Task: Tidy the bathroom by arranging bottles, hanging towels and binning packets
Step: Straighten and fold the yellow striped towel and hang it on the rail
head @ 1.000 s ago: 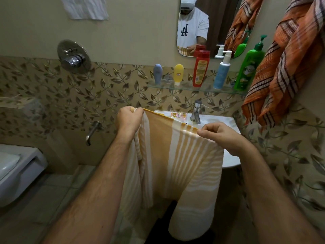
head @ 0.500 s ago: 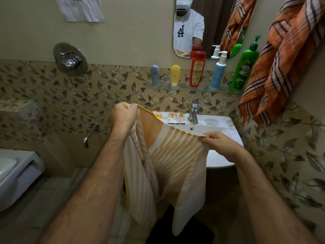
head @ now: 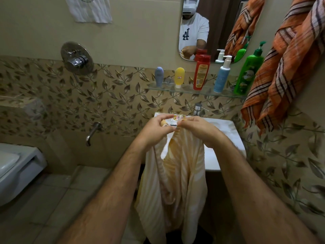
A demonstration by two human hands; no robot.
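Both hands meet in front of the white ceramic sink (head: 226, 127): the left hand (head: 154, 128) and the right hand (head: 197, 128) each grip the top edge of a cream and yellow striped towel (head: 175, 182), which hangs folded between the forearms. A small colourful packet (head: 177, 117), blurred and partly hidden, seems to lie on the sink's rim just behind the fingers. Above, a glass wall shelf (head: 186, 90) carries a grey-blue tube (head: 159, 76), a yellow tube (head: 179, 76), a red bottle (head: 201, 72), a light blue pump bottle (head: 222, 76) and a green pump bottle (head: 248, 73), beside an orange checked towel (head: 288, 67) hanging at the right.

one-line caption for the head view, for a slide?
Both hands, left hand and right hand, pinch a striped yellow towel together before the sink.
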